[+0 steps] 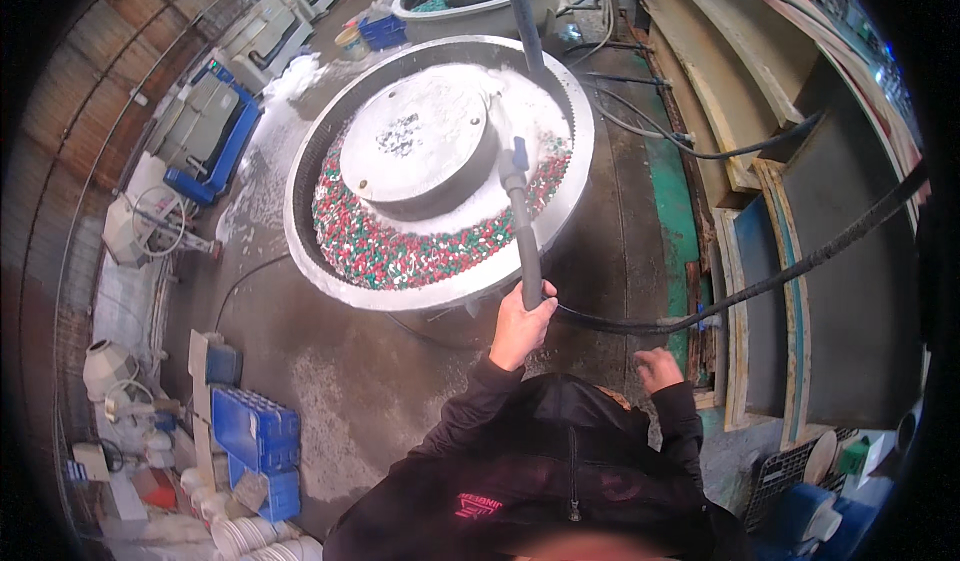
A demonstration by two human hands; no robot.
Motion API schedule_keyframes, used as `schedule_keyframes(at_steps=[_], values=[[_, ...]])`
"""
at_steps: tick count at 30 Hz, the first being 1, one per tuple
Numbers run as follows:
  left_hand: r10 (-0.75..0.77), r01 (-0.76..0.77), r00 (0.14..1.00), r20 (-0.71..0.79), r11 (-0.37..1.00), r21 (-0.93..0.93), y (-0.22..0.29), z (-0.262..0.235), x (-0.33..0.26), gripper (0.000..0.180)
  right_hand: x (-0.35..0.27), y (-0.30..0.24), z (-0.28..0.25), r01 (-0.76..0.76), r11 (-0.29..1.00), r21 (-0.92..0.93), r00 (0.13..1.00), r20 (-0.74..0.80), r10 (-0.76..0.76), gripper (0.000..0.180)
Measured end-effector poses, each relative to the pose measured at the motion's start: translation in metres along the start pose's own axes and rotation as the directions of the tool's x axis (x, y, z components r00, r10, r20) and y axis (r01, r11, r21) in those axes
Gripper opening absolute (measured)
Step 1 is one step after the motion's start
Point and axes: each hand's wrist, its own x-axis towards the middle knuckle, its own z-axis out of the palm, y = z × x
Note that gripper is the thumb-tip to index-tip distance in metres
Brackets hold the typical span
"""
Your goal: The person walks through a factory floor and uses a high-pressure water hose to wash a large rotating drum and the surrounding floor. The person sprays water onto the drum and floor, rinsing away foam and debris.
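Observation:
My left hand (520, 326) is closed around the lower end of a grey spray wand (522, 231). The wand reaches up over a big round vibrating bowl (330, 281) and has a small blue valve handle (518, 151) near its tip. A black hose (800, 266) runs from the wand off to the right. The bowl holds red, green and white pellets (400, 251) with white foam around a grey central dome (415, 141). My right hand (658, 369) hangs just below the hose, apart from it. Only its back shows and the fingers are hidden.
A second round bowl (470, 1) stands behind. Blue crates (255, 426) and white buckets (240, 533) sit lower left, a blue-framed machine (205, 136) at left. Foam patches lie on the wet concrete floor (340, 381). Boards and panels (760, 221) lean at the right; thin cables (640, 126) cross the floor.

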Motion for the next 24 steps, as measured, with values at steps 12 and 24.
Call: schedule_keyframes(at_steps=[12, 24], values=[[0.275, -0.263, 0.961, -0.02, 0.936, 0.234, -0.019, 0.066, 0.053, 0.015, -0.006, 0.019, -0.025, 0.035, 0.999, 0.038, 0.975, 0.218, -0.042, 0.03], [0.091, -0.096, 0.994, 0.056, 0.991, 0.09, -0.018, 0.087, 0.054, 0.012, -0.081, 0.08, -0.02, -0.206, 0.977, 0.059, 0.977, 0.073, 0.202, 0.028]])
